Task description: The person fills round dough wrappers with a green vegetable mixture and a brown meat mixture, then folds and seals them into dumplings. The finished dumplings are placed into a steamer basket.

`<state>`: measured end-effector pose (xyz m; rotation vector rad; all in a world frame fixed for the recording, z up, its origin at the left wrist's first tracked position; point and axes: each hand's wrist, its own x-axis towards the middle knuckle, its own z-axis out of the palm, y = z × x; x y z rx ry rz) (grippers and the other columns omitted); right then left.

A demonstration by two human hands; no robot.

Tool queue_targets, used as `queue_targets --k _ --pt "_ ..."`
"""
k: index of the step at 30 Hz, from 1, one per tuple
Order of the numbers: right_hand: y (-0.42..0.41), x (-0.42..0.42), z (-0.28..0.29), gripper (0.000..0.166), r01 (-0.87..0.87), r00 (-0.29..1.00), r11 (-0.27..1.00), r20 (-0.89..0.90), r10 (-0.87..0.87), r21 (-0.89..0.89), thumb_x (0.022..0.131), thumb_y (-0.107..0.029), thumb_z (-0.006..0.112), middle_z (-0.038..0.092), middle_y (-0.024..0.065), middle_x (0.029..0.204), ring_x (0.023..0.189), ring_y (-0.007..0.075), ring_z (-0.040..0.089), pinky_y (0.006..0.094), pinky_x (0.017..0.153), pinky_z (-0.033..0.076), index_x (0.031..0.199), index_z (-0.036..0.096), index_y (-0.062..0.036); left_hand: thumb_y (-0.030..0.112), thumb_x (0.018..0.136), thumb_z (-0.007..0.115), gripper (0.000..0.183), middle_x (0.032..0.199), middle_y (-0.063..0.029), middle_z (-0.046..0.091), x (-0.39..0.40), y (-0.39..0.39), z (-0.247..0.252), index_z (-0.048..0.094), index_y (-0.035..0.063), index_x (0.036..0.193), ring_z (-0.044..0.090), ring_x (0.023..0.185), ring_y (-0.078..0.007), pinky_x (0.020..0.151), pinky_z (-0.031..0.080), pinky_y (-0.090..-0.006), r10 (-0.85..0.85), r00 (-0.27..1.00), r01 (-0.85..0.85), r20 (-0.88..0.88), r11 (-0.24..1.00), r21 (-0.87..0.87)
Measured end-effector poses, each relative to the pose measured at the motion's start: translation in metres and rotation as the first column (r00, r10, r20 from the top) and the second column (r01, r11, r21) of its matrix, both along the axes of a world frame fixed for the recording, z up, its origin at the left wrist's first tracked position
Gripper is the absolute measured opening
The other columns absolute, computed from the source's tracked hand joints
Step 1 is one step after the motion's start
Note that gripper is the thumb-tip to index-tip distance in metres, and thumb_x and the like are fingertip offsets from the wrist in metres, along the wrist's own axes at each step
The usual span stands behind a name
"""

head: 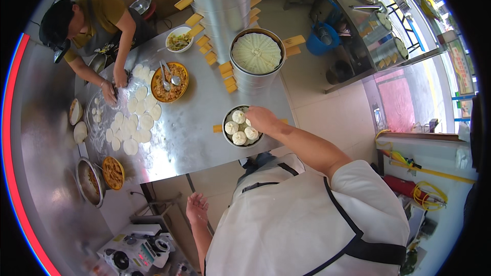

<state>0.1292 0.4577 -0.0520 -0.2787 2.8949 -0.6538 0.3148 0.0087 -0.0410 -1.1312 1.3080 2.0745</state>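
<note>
In front of me, a small round metal steamer (225,117) stands near the table edge with several pleated filled buns (239,138) inside. My right hand (262,119) reaches over its right side, fingers down around a white bun (248,122). Most of that bun, along with my fingertips, is hidden beneath the hand. Below the table's front edge, my left hand (197,207) hangs in the air, palm up with fingers loosely bent and nothing in it.
Two metal steamer stacks (257,78) (218,11) with wooden handles stand beyond. Flattened dough rounds (132,124), a filling bowl (170,82) with spoons and a bowl of chopped greens (179,40) occupy the steel table (191,138). Across it, a co-worker (96,27) handles dough.
</note>
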Motion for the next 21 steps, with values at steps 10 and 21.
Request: queue_targets --k 10,21 --pt "0.005 0.009 0.030 0.015 0.077 0.990 0.997 0.117 -0.073 -0.030 0.084 -0.007 0.058 0.070 0.0220 0.093 0.089 0.0417 0.067 0.0504 0.075 0.054 0.089 0.071 -0.0017 0.049 0.104 0.046 0.042 0.117 -0.0031 0.066 0.001 0.002 -0.008 0.060 0.0157 0.125 0.060 0.102 -0.0232 0.086 0.044 -0.0406 -0.005 1.000 0.005 0.004 1.000 -0.001" --pt "0.049 0.046 0.058 0.018 0.450 0.892 0.859 0.168 -0.419 -0.244 0.090 -0.019 0.062 0.071 0.0151 0.098 0.092 0.0375 0.067 0.0458 0.079 0.053 0.101 0.071 -0.0083 0.048 0.104 0.046 0.045 0.120 -0.0049 0.063 -0.001 0.006 -0.015 0.058 0.0123 0.129 0.059 0.104 -0.0253 0.089 0.043 -0.0412 -0.013 1.000 0.013 -0.008 1.000 -0.015"
